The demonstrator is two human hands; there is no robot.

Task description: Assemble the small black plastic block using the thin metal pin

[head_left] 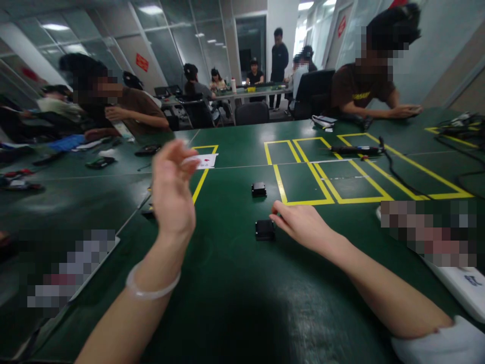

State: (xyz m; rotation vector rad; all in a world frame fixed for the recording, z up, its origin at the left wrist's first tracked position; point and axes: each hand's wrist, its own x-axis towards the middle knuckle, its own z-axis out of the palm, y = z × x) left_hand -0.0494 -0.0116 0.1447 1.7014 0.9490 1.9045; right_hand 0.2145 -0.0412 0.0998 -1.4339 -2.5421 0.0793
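My right hand (305,225) is low over the green table, its fingers bent and the tips slightly apart. Those tips are at the upper right corner of a small black block (264,230); whether they touch it I cannot tell. A second, similar black block (259,189) sits a little farther back. My left hand (173,189) is raised to the left of both blocks, fingers curled inward. Something whitish shows at its fingertips, too blurred to name. Just beyond these fingers appears a white card (207,161) with a small red mark, partly covered by them.
Yellow tape (308,203) marks rectangles on the table. A black pen-shaped tool (356,150) with a cable lies across them. White power strips, blurred out, lie left and right (464,283). People sit across the table, and several more are at the back.
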